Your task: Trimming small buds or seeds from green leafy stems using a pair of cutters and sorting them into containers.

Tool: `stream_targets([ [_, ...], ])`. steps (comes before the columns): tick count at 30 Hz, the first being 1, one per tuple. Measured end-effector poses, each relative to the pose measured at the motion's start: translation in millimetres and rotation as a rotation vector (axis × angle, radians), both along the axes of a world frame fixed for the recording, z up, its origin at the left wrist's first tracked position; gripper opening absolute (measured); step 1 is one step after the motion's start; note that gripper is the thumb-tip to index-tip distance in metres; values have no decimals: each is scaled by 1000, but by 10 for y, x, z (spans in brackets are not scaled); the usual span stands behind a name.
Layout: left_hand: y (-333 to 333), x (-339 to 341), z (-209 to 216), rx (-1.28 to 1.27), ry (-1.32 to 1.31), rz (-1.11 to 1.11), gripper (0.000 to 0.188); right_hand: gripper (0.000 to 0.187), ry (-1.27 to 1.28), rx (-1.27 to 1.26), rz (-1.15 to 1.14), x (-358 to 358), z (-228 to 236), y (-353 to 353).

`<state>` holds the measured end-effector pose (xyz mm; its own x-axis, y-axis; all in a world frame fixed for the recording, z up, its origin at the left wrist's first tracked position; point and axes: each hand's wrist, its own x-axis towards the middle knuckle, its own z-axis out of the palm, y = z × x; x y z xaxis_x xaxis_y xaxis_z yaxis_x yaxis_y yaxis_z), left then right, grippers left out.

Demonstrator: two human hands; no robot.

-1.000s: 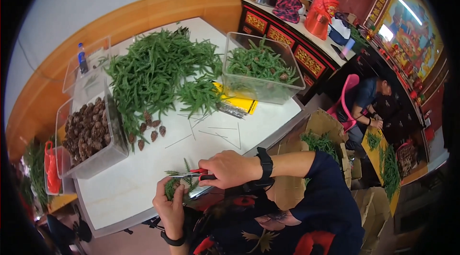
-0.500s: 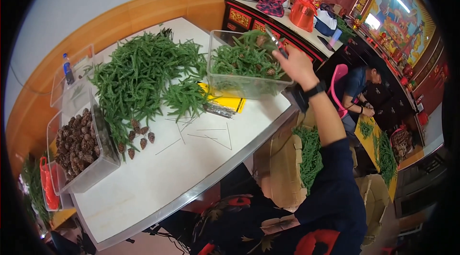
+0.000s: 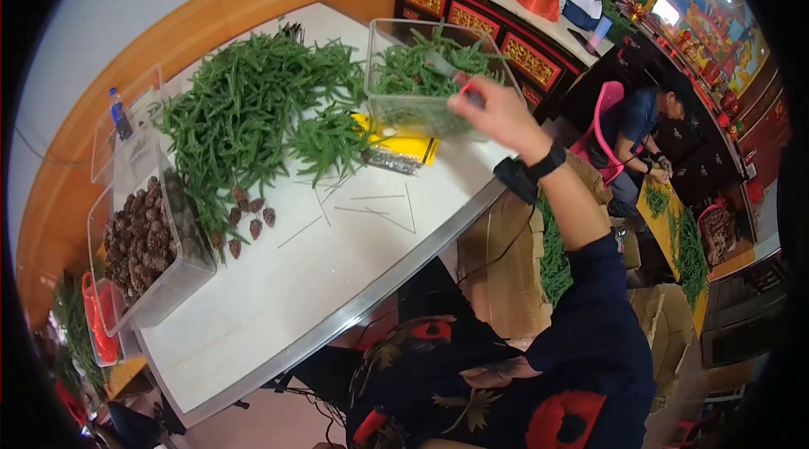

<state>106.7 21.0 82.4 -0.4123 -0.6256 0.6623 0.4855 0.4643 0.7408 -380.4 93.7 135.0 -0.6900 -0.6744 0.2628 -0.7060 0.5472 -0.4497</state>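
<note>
The red-handled metal pliers (image 3: 463, 83) were at the near rim of the clear rectangular plastic bin (image 3: 419, 114), their blurred tips pointing in toward the green needle-leaved sprigs (image 3: 403, 71) inside it. The right hand (image 3: 499, 116) had its fingers curled closed around the handles; whether the tips gripped anything could not be told. A second earlier, both hands had worked on a sprig well nearer the body than the bin; now the left hand was out of view, its fingers impossible to judge. The work had apparently shifted from that sprig to the bin itself. Just in front of the bin lay a yellow flat packet (image 3: 421, 150), and farther forward, thin dark wires (image 3: 377, 197). Left of it spread a large heap of loose green sprigs (image 3: 261, 95), with small brown cones (image 3: 256, 230) beyond the heap's near end.
</note>
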Motion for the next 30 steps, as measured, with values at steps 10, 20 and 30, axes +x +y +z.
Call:
stream_targets([
  [10,175,247,120,-140,92,-21,48,54,-52,339,340,510,-1165,-370],
  [20,386,388,162,-262,231,-31,44,60,171,232,294,310,-1504,-776],
  [30,523,427,229,-423,370,-28,41,55,179,142,390,532,-1478,-962],
])
